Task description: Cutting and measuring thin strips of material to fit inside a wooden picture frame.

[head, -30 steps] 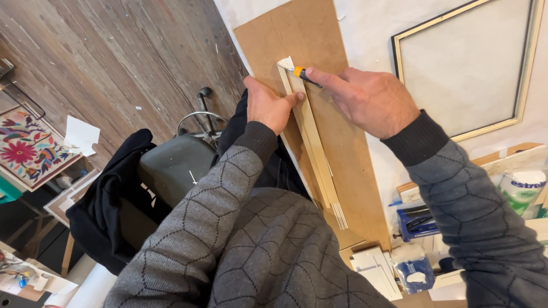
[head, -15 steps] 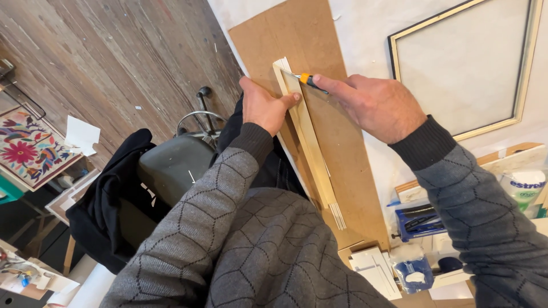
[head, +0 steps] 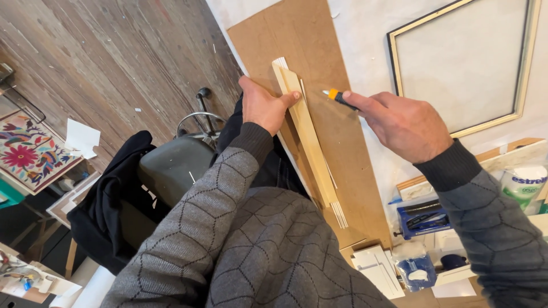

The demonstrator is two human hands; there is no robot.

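My left hand (head: 264,105) presses down on a long pale wooden strip (head: 308,137) that lies on a brown board (head: 334,122) at the table's edge. Thin white slivers stick out at both ends of the strip. My right hand (head: 402,125) holds a small utility knife (head: 338,96) with an orange and black tip. The knife's tip hovers just right of the strip's upper part, apart from it.
A thin gold and black picture frame (head: 462,68) lies on the white table at the right. A blue tool (head: 425,219), a tape roll (head: 419,274) and a white bottle (head: 525,182) sit at the lower right. A stool with dark cloth (head: 165,171) stands on the wooden floor.
My right hand has drawn the knife away from the strip's top end, to the right and down. My left hand stays on the strip.
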